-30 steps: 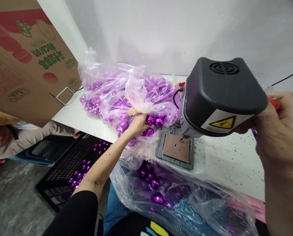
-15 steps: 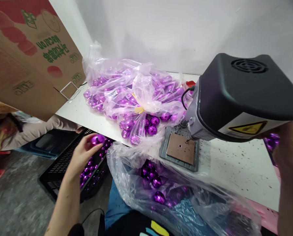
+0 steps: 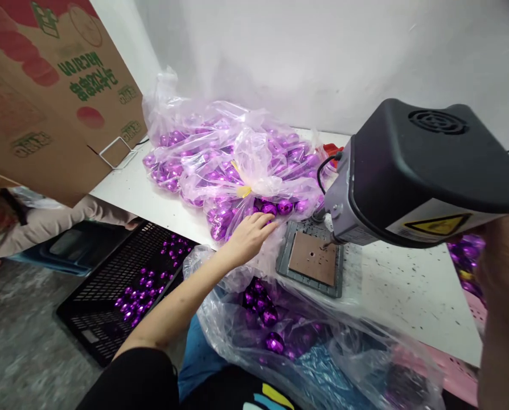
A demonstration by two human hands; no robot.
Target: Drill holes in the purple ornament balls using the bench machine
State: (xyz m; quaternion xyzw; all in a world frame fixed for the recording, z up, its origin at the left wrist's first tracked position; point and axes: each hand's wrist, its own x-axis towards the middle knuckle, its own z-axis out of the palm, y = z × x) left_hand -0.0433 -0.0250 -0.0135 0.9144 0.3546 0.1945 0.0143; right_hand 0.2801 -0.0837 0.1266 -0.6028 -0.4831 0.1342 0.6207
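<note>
My left hand [image 3: 251, 234] reaches across the front of a clear plastic bag [image 3: 254, 159] packed with shiny purple faceted balls. Its fingers stretch out over the purple balls [image 3: 285, 206] at the bag's near side, and no ball shows gripped in them. To its right lies a grey base with a brown plate [image 3: 312, 257], which has a small hole in the middle and dark specks on it. Above that plate hangs a black machine head [image 3: 434, 165] with a yellow warning label. My right arm [image 3: 504, 273] rises at the right edge; the hand's fingers are hidden behind the machine.
An open plastic bag with purple balls [image 3: 275, 343] hangs over my lap. A black crate [image 3: 83, 304] holding purple balls stands at lower left. A cardboard box [image 3: 62, 108] is at upper left, near a person's leg [image 3: 62, 225]. A pink basket [image 3: 455, 364] sits at right.
My left hand has moved right, from above the black crate, where it held a purple ball, to the bagged balls on the table. That ball is no longer in it.
</note>
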